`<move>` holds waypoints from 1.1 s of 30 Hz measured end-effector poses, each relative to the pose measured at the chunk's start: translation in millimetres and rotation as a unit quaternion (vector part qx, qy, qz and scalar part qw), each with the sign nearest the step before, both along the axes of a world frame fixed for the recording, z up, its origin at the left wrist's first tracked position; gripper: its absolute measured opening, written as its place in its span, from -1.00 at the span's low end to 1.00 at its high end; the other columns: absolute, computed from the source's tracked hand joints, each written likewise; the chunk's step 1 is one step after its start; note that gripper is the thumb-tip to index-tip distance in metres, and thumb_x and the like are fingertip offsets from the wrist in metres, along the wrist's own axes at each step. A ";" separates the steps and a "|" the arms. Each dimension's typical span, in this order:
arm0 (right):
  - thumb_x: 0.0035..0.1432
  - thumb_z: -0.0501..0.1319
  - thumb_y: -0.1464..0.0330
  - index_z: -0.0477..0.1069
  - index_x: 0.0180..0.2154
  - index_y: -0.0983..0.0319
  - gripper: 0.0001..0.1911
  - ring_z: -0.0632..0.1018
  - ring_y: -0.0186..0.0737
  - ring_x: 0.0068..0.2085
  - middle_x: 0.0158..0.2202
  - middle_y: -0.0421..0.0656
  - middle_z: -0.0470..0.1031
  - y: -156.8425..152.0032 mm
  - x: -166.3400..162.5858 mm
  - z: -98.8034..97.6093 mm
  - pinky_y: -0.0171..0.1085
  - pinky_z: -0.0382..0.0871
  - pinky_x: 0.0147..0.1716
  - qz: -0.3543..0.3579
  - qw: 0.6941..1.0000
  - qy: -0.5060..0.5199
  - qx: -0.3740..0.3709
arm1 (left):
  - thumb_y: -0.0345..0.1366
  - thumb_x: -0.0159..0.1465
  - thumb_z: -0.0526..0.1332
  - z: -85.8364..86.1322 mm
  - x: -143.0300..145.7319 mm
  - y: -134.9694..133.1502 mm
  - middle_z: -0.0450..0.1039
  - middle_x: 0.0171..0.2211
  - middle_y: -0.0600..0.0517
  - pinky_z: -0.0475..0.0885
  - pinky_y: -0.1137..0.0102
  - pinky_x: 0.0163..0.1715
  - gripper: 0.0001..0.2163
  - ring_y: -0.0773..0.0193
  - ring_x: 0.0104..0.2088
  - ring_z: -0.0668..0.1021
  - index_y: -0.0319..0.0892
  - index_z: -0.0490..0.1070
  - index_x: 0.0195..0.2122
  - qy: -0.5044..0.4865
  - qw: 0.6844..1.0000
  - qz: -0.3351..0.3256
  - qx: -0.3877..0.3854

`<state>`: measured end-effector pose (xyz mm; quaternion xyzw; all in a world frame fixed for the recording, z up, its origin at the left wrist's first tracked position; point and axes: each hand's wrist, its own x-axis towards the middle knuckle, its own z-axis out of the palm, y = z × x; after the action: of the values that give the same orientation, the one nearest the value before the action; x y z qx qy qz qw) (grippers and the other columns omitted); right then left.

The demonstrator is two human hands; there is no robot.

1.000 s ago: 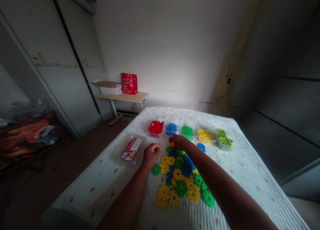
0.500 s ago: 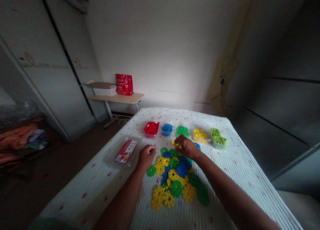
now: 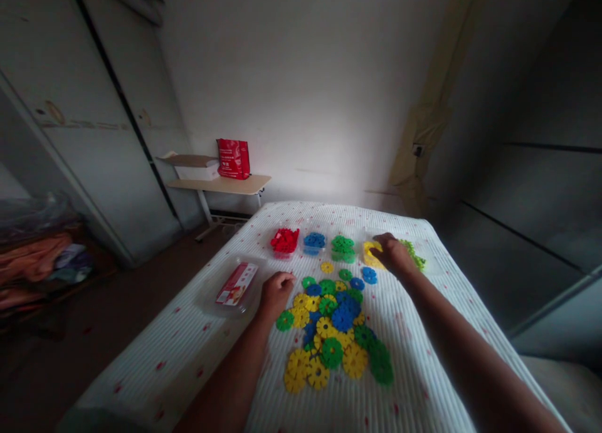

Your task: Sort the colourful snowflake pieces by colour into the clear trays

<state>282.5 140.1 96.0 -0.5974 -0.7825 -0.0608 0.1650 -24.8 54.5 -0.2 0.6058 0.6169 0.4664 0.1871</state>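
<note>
On the striped cloth, my left hand [image 3: 276,293] rests with fingers curled together, and nothing shows in them. It lies just left of a loose pile of notched plastic discs in yellow [image 3: 318,375], green [image 3: 332,354] and blue [image 3: 345,314]. My right hand [image 3: 397,255] is over the clear tub of yellow discs [image 3: 371,255], thumb and fingers apart. Yellow shows between them, apparently discs in the tub. Between pile and tubs lie a single yellow disc [image 3: 327,267], a small green disc [image 3: 345,274] and blue discs [image 3: 369,275].
Other clear tubs hold red pieces [image 3: 285,240], blue pieces [image 3: 314,242], green pieces [image 3: 343,247] and light-green pieces [image 3: 414,256]. A clear container with a red label [image 3: 236,284] lies at left. Behind stands a side table [image 3: 254,183] with a red bag [image 3: 234,159] and a box [image 3: 195,171].
My right hand has moved right, from near the single yellow disc to the tub of yellow discs. Small discs it covered now show. My left hand has stayed in place.
</note>
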 end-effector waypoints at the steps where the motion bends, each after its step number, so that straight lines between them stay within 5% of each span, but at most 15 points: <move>1: 0.11 0.11 0.36 0.40 -0.08 0.32 -0.67 0.51 -0.19 -0.17 -0.11 0.01 0.44 -4.7 -2.1 -4.0 -0.31 0.32 -0.19 0.028 1.000 0.011 -0.001 | -0.42 0.09 0.09 0.4 0.2 -0.3 0.52 -0.40 0.04 0.39 0.47 -0.28 -0.84 0.34 -0.34 0.52 -0.20 0.46 -0.41 0.000 1.000 -0.001 0.000; 10: 0.14 0.06 0.34 0.45 -0.23 0.20 -0.77 0.52 -0.25 -0.23 -0.22 -0.10 0.51 -74.4 -13.7 -34.7 -0.31 0.35 -0.23 0.192 0.974 0.093 -0.070 | -0.44 0.08 0.09 2.1 0.9 -1.5 0.51 -0.43 0.05 0.39 0.47 -0.31 -0.83 0.33 -0.38 0.51 -0.20 0.48 -0.41 0.013 1.000 0.003 0.001; 19: 0.21 -0.07 0.29 0.40 -0.39 0.24 -0.68 0.47 -0.28 -0.38 -0.39 -0.09 0.43 -114.1 28.1 -69.6 -0.34 0.33 -0.40 0.156 0.978 0.118 -0.072 | -0.42 0.11 0.10 21.2 20.4 -16.9 0.46 -0.40 0.04 0.36 0.47 -0.31 -0.86 0.35 -0.35 0.48 -0.19 0.45 -0.40 0.086 0.990 -0.107 0.041; 26: 0.20 -0.08 0.26 0.43 -0.40 0.22 -0.65 0.47 -0.30 -0.38 -0.37 -0.11 0.43 -109.4 21.2 -75.5 -0.35 0.32 -0.38 0.117 0.985 0.113 -0.054 | -0.19 0.03 0.26 45.7 65.3 -46.1 0.43 -0.27 0.00 0.29 0.29 -0.14 -0.73 0.20 -0.20 0.44 -0.11 0.45 -0.23 0.237 0.941 -0.227 0.083; 29: 0.20 -0.08 0.29 0.43 -0.36 0.22 -0.66 0.47 -0.30 -0.36 -0.35 -0.11 0.44 -108.8 20.7 -76.4 -0.35 0.32 -0.36 0.120 0.985 0.114 -0.051 | -0.02 -0.07 0.31 47.5 78.5 -54.8 0.40 -0.25 -0.02 0.24 0.18 -0.11 -0.55 0.11 -0.16 0.40 -0.09 0.42 -0.17 0.312 0.919 -0.229 0.071; 33: 0.19 -0.09 0.31 0.42 -0.37 0.22 -0.67 0.48 -0.30 -0.36 -0.35 -0.11 0.43 -109.1 21.0 -77.6 -0.36 0.31 -0.38 0.109 0.988 0.096 -0.045 | -0.06 -0.02 0.28 42.8 85.7 -55.4 0.38 -0.27 -0.01 0.26 0.21 -0.15 -0.64 0.12 -0.18 0.39 -0.10 0.42 -0.22 0.352 0.912 -0.205 0.045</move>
<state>303.5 31.0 18.4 -0.5181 -0.8257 0.0503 0.2176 60.8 -0.8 42.6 0.8518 0.4834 0.2010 0.0219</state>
